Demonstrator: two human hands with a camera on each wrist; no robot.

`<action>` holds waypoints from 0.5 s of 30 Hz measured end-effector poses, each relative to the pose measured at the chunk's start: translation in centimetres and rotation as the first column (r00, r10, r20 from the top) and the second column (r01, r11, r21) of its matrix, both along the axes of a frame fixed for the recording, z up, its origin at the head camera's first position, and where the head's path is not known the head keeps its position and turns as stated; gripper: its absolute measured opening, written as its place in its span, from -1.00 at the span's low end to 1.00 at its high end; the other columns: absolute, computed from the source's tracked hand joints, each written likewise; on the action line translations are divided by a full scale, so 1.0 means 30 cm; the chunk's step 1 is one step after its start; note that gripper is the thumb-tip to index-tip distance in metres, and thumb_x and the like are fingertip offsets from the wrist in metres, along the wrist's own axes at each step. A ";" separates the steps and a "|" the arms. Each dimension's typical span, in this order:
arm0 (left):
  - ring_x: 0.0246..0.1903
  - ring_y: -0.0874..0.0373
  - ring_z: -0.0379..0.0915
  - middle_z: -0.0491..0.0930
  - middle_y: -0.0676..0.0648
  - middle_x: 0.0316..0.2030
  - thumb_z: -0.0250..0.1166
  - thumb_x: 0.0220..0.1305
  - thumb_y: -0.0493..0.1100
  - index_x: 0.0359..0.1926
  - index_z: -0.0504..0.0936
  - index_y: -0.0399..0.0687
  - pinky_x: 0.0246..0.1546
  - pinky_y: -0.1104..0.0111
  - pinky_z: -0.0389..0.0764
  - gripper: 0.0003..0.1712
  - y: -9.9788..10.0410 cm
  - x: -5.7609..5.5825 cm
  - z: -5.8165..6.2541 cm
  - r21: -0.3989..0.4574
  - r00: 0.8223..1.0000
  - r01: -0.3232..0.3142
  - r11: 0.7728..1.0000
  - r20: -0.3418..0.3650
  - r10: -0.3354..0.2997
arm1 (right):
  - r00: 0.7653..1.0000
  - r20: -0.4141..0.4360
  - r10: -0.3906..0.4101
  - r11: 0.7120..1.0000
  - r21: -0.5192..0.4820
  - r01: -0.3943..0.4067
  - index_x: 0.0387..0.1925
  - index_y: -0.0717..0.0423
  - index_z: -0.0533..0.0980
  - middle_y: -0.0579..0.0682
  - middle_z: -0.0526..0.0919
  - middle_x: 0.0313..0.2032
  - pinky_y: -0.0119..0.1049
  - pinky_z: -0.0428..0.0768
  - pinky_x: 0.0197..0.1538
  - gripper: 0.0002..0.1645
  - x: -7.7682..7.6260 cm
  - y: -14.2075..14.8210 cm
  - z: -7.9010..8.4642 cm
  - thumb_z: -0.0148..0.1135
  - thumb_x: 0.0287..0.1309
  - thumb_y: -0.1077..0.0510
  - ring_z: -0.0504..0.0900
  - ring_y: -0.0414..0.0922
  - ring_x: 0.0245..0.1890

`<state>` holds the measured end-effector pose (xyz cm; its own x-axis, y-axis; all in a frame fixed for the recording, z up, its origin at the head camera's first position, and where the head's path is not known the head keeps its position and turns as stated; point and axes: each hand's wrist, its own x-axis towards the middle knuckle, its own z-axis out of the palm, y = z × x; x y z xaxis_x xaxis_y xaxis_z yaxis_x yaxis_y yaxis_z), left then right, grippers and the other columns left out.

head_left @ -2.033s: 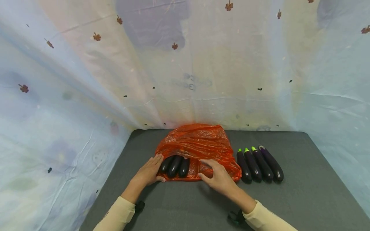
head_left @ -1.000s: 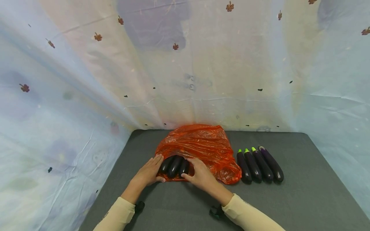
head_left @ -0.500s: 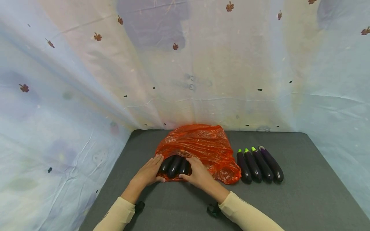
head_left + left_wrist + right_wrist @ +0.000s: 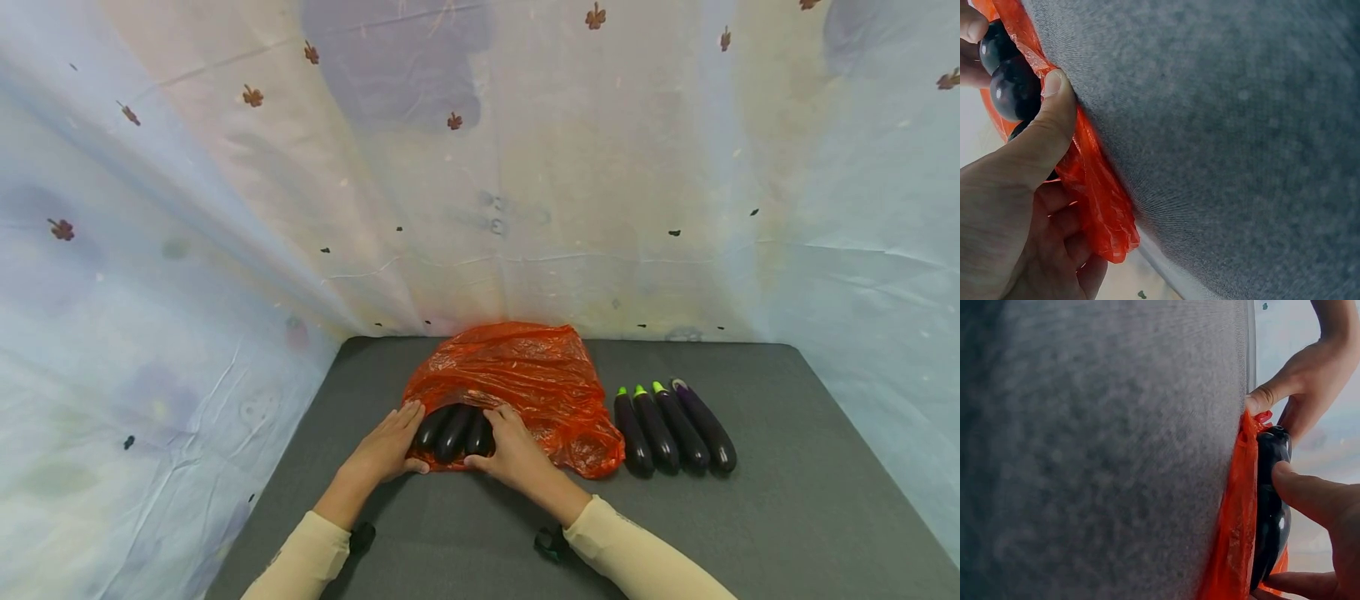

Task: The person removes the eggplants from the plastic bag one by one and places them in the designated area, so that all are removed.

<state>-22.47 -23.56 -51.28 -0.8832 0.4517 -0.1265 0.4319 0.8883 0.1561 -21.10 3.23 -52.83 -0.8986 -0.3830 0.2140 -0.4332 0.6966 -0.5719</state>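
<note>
A crinkled red plastic bag (image 4: 517, 367) lies on the grey table, its mouth facing me. Inside the mouth are three dark glossy eggplants (image 4: 452, 434) side by side, their far ends hidden under the plastic. My left hand (image 4: 387, 443) holds the bag's left edge, the thumb (image 4: 1054, 103) on the lower rim and the fingers behind the plastic. My right hand (image 4: 517, 454) grips the rightmost eggplant (image 4: 480, 435), with the thumb (image 4: 1304, 487) at its near end and the fingers along its far side.
To the right of the bag, several more eggplants (image 4: 680, 432) lie in a row on the grey table (image 4: 795, 483), most with bright green stem ends. A pale patterned sheet (image 4: 562, 167) hangs behind the table and along its left side.
Over two seconds my right hand has moved left from the bag's right part to the rightmost eggplant, which has shifted slightly right. My left hand has stayed in place.
</note>
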 end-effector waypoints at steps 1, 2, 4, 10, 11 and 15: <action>0.63 -0.30 0.03 0.13 -0.43 0.62 0.54 0.27 0.13 0.61 0.16 -0.50 0.63 -0.12 0.09 0.19 0.000 0.000 0.000 -0.002 1.000 -0.001 1.000 0.002 0.001 | 1.000 -0.003 -0.002 1.000 -0.001 0.002 0.41 0.38 0.46 0.25 0.56 0.24 0.09 0.65 0.27 0.05 0.000 -0.001 -0.001 0.68 0.11 -0.17 0.59 0.14 0.22; 0.63 -0.31 0.03 0.13 -0.43 0.62 0.54 0.27 0.13 0.60 0.17 -0.50 0.63 -0.12 0.09 0.19 0.000 0.000 0.001 -0.001 1.000 -0.001 1.000 0.002 0.001 | 1.000 -0.006 -0.003 1.000 -0.005 0.003 0.41 0.38 0.46 0.25 0.56 0.23 0.09 0.66 0.27 0.05 0.000 -0.002 -0.002 0.69 0.10 -0.16 0.59 0.15 0.21; 0.63 -0.31 0.03 0.13 -0.43 0.62 0.54 0.27 0.13 0.61 0.16 -0.50 0.63 -0.12 0.09 0.19 0.000 -0.001 0.001 0.000 1.000 -0.001 1.000 0.005 0.001 | 1.000 -0.014 -0.009 1.000 -0.008 0.009 0.40 0.38 0.46 0.25 0.57 0.22 0.10 0.66 0.27 0.06 0.001 -0.004 -0.002 0.70 0.08 -0.16 0.60 0.16 0.21; 0.63 -0.30 0.03 0.13 -0.43 0.62 0.54 0.26 0.14 0.61 0.16 -0.50 0.63 -0.11 0.10 0.20 -0.001 -0.004 -0.003 -0.003 1.000 0.001 1.000 0.002 -0.001 | 0.999 -0.023 -0.026 1.000 -0.006 0.026 0.41 0.35 0.45 0.31 0.56 0.28 0.13 0.63 0.31 0.09 0.000 -0.006 -0.010 0.71 0.05 -0.18 0.57 0.21 0.29; 0.63 -0.30 0.03 0.13 -0.43 0.62 0.54 0.26 0.14 0.61 0.16 -0.50 0.63 -0.11 0.11 0.20 -0.001 -0.005 -0.004 -0.003 1.000 0.002 1.000 0.001 -0.002 | 0.999 -0.021 -0.026 1.000 -0.006 0.026 0.41 0.35 0.45 0.32 0.55 0.28 0.14 0.62 0.31 0.08 0.000 -0.006 -0.011 0.72 0.05 -0.17 0.56 0.22 0.30; 0.63 -0.30 0.04 0.14 -0.43 0.62 0.55 0.26 0.14 0.61 0.17 -0.50 0.63 -0.11 0.11 0.20 -0.002 -0.005 -0.006 -0.005 1.000 0.002 1.000 0.000 -0.002 | 1.000 0.007 -0.029 0.999 -0.014 0.029 0.43 0.35 0.43 0.37 0.51 0.34 0.19 0.59 0.34 0.06 0.002 -0.004 -0.009 0.70 0.09 -0.14 0.50 0.28 0.38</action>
<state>-22.63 -23.63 -51.48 -0.8823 0.4528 -0.1287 0.4338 0.8882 0.1514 -21.05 3.12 -53.10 -0.9109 -0.3536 0.2125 -0.4085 0.7010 -0.5845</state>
